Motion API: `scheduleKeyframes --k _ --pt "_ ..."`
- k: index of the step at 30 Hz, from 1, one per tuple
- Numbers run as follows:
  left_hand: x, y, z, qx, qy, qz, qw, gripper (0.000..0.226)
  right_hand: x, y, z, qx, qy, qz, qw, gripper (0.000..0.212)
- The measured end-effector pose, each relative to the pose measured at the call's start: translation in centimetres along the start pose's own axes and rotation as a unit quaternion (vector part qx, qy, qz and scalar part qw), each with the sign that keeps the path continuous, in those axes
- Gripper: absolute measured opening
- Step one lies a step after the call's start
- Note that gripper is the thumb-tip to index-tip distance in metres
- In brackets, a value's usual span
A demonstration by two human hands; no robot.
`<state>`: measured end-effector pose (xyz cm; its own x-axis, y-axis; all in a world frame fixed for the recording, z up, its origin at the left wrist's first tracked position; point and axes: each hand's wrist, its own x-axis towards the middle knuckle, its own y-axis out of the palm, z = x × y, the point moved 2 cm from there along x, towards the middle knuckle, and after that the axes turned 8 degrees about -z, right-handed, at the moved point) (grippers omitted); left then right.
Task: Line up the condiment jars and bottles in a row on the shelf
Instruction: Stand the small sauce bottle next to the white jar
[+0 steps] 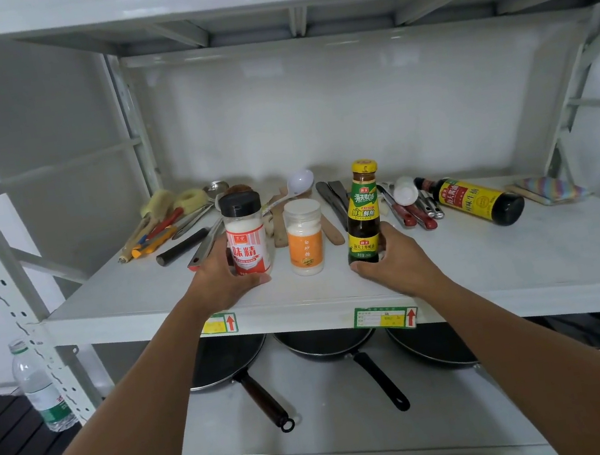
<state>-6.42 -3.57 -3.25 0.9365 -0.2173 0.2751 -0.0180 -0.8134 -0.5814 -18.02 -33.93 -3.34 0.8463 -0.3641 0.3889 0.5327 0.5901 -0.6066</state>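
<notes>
Three containers stand in a row on the shelf [453, 274]: the left hand [220, 278] has its fingers clamped on the red-labelled jar [246, 235], the right hand [397, 263] on the upright sauce bottle [363, 214], with the orange-labelled jar [305, 236] between. Next, probably, is standing up the lying bottle [475, 201].

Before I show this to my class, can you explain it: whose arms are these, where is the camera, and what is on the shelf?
There is no machine here. One wide camera is worn on a person's head, looking forward and down, so the two bare arms are the wearer's own.

The left hand grips a black-capped jar with a red and white label. The right hand grips an upright dark sauce bottle with a yellow cap. Between them stands an untouched white-lidded jar with an orange label. All three stand near the front of the white metal shelf.

Behind lie kitchen utensils, and a dark bottle with a red and yellow label on its side. Frying pans sit on the shelf below.
</notes>
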Motion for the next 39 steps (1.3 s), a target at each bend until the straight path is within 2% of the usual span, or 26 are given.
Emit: scheduleKeyframes --k 16,28,35,39 --pt "-0.2 0.0 -0.2 0.0 0.023 -0.004 1.0 0.09 -0.1 0.0 0.4 0.021 0.007 0.001 1.0 0.068" --pt "-0.1 0.2 0.0 0.015 0.027 0.004 1.0 0.089 -0.1 -0.7 0.6 0.143 0.064 -0.035 0.987 0.035" --pt "-0.3 0.1 -0.2 0.018 0.03 0.002 0.999 0.088 0.4 -0.8 -0.1 0.138 0.088 -0.057 0.985 0.029" --pt "-0.2 0.2 -0.2 0.015 0.04 -0.005 0.999 0.079 2.6 -3.3 -0.9 0.1 0.055 -0.092 0.989 0.024"
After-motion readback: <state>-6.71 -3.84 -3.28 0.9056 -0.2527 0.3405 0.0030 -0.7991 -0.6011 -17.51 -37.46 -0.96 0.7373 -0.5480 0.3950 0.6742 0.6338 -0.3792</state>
